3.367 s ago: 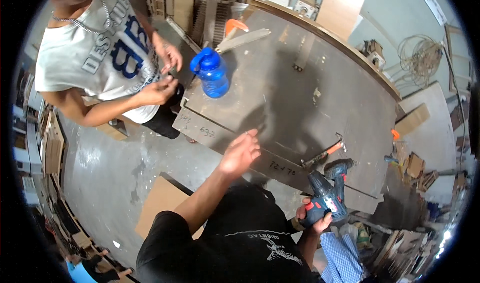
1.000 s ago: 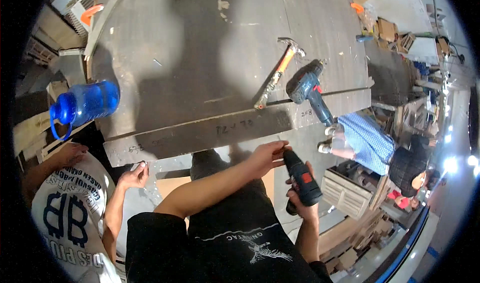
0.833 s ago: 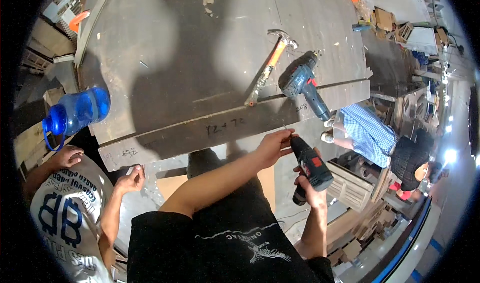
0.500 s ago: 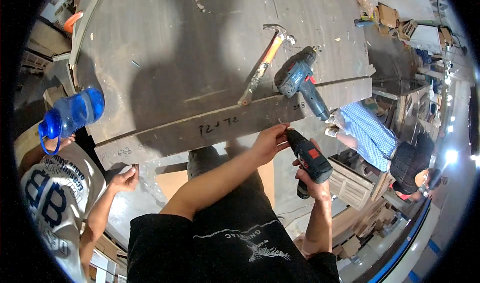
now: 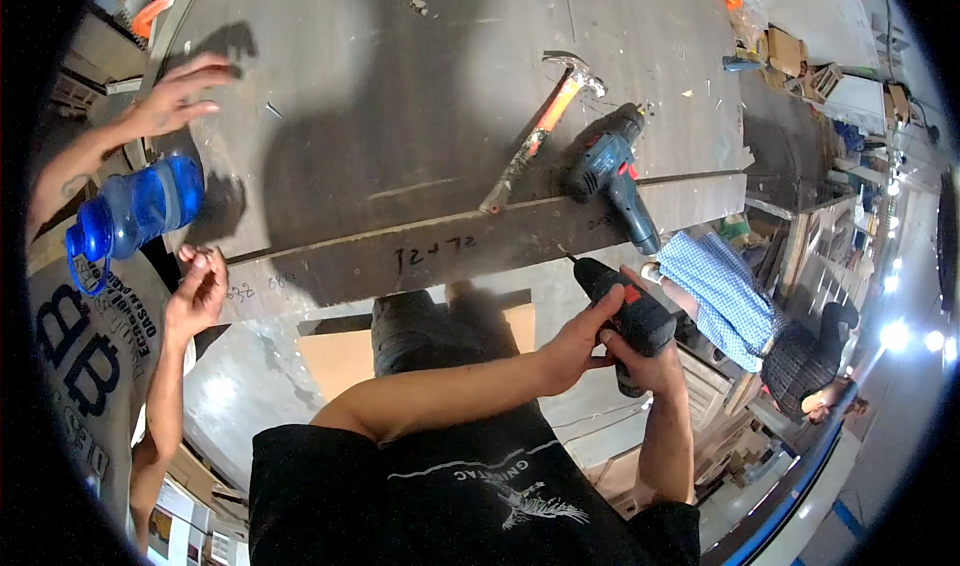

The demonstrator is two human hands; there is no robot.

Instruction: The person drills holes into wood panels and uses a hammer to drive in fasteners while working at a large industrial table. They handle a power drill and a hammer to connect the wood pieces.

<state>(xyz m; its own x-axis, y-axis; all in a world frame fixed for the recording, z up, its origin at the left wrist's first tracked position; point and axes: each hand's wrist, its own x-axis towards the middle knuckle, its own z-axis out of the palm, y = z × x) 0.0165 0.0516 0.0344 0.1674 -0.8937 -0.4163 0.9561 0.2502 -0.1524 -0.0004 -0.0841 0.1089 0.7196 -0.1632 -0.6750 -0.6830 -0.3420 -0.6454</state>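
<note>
My right hand (image 5: 652,368) is wrapped round the grip of a black cordless drill (image 5: 640,318) with a red patch. My left hand (image 5: 582,344) also grips the drill, its thumb and fingers pressed to the near side of the body. The drill's bit points up and left, its tip at the front edge of a long grey-brown board (image 5: 360,266) with pen marks. I cannot tell whether the tip touches a screw. A blue-grey cordless drill (image 5: 605,166) and a claw hammer (image 5: 540,126) with a worn orange handle lie beyond the board.
A co-worker at the left holds one hand (image 5: 185,96) over the worktop (image 5: 320,166) and the other (image 5: 200,291) at the board's left end. A blue water bottle (image 5: 150,201) is beside them. Another person (image 5: 735,301) in blue checks is at the right. Cardboard boxes (image 5: 787,51) lie beyond.
My left hand has left the bit's tip at the board edge and now grips the drill body. The drill has shifted slightly down. The co-worker has reached one hand over the worktop.
</note>
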